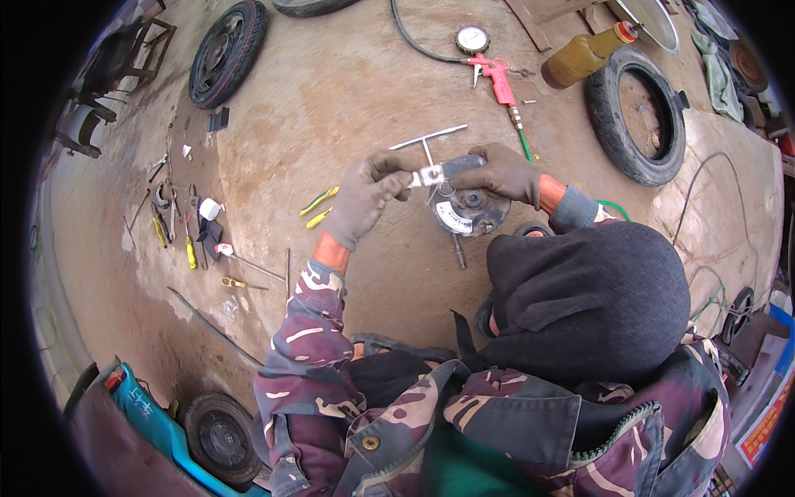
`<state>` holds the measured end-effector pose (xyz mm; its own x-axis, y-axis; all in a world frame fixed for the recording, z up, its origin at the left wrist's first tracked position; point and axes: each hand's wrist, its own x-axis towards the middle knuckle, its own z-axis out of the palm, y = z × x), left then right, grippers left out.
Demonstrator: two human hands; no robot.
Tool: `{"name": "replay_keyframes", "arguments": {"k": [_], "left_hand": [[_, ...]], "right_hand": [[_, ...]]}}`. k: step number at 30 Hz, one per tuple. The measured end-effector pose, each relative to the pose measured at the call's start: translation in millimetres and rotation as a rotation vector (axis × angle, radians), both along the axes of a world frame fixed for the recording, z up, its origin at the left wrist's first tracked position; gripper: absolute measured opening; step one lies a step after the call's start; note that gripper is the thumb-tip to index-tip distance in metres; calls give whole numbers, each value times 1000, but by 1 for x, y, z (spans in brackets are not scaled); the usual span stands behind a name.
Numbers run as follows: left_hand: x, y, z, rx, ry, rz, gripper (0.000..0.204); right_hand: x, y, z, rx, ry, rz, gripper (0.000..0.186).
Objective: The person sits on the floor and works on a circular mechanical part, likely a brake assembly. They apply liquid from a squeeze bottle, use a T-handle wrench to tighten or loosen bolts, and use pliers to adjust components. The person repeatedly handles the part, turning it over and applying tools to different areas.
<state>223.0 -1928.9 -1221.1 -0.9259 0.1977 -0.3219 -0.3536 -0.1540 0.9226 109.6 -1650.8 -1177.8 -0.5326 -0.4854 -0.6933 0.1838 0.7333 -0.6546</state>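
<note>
My left hand (368, 199), in a grey work glove, pinches a small white-and-metal piece (429, 175) between thumb and fingers. Just right of it, my gloved right hand (497, 172) is closed over the top edge of a round dark brake plate (489, 214), whose lower part bears a curved white strip. Thin wire, perhaps a spring, shows between the hands. Behind them lies a T-handle wrench (439, 136). Yellow-handled pliers (320, 207) lie beside my left wrist. Below the plate, a short metal rod or socket (460, 253) points toward me.
Scattered hand tools (178, 211) lie at left. A tyred wheel (228, 54) is at far left, a loose tyre (636, 116) at far right, near a bottle of brownish liquid (588, 56). A red air gun (497, 79) with gauge trails hoses. Dark cloth (596, 298) bulges at right foreground.
</note>
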Motion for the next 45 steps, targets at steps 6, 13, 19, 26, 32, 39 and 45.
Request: {"name": "replay_keyframes", "arguments": {"k": [6, 13, 19, 26, 32, 39, 45], "left_hand": [[39, -12, -47, -143, -165, -31, 28], [82, 2, -81, -820, 30, 34, 24], [42, -21, -77, -1115, 177, 212, 26], [40, 6, -83, -1422, 163, 73, 25], [43, 5, -94, -1387, 29, -10, 22], [31, 4, -79, -1232, -15, 9, 25], [-5, 16, -3, -52, -7, 360, 38]], "right_hand": [[4, 3, -10, -103, -16, -119, 56], [7, -3, -9, -112, -156, -188, 50], [14, -9, -6, -172, -91, -256, 45], [20, 6, -10, -647, -653, -838, 35], [21, 17, -22, -1244, -1426, -546, 29], [27, 27, -10, -1260, -1358, -488, 37], [27, 18, -21, -1243, -1356, -415, 46]]}}
